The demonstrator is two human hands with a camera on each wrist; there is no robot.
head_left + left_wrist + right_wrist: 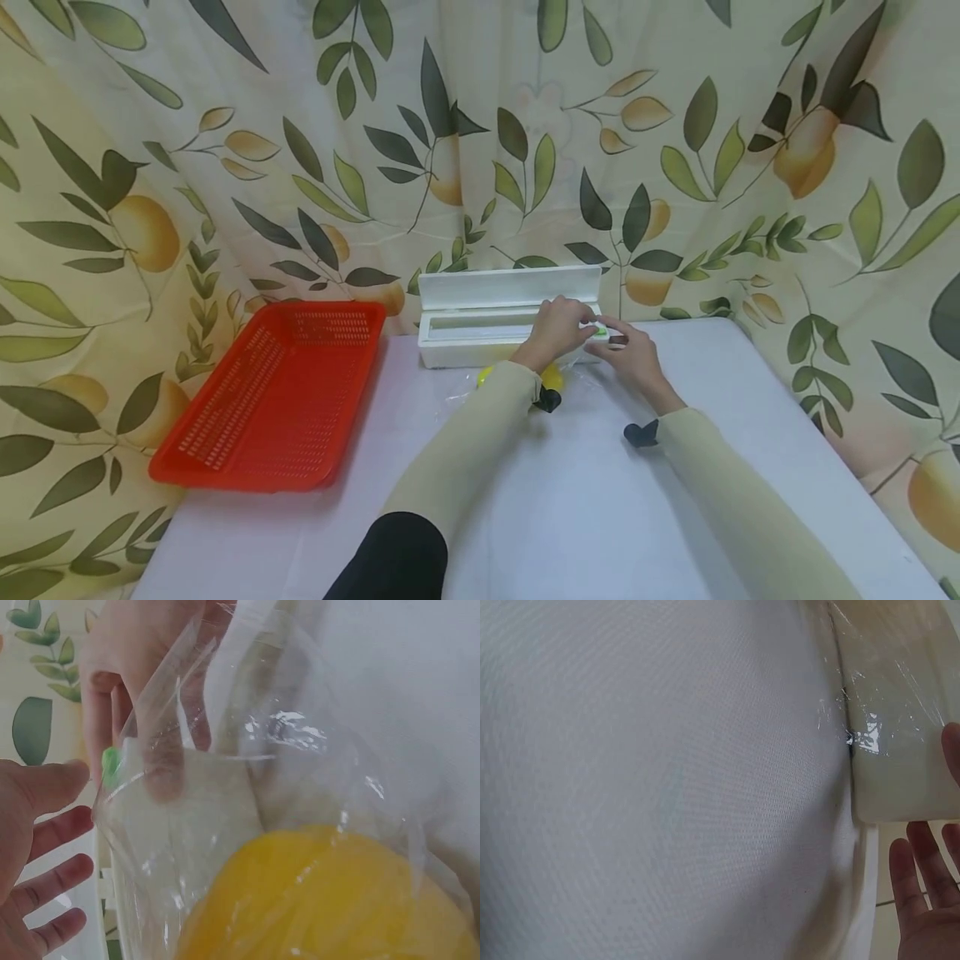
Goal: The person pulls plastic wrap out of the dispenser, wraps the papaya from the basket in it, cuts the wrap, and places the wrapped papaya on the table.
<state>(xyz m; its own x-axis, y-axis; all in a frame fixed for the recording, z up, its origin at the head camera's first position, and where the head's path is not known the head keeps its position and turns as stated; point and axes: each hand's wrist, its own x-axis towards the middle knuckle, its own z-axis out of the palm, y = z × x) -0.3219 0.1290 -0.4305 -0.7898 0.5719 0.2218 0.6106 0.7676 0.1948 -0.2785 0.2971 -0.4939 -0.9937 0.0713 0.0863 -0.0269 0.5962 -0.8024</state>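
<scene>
A long white cling-film box [480, 354] stands at the back of the table, its hinged lid [510, 287] raised. A green slider [600, 332] shows at its right end. My left hand [558, 329] reaches over the box; in the left wrist view its fingers [56, 881] are spread, fingertips right by the film's edge and the slider. My right hand [630, 358] touches the box's right end, thumb [951, 750] at the front face, other fingers straight beyond the end. Clear film [300, 735] hangs down the front, over a rounded yellow thing [322, 900], partly hidden by my left arm.
A red perforated plastic basket [262, 417] sits on the left of the white-covered table [585, 517]. Close behind the box hangs a leaf-and-fruit patterned curtain [480, 150]. Dark straps [641, 433] hang at both wrists.
</scene>
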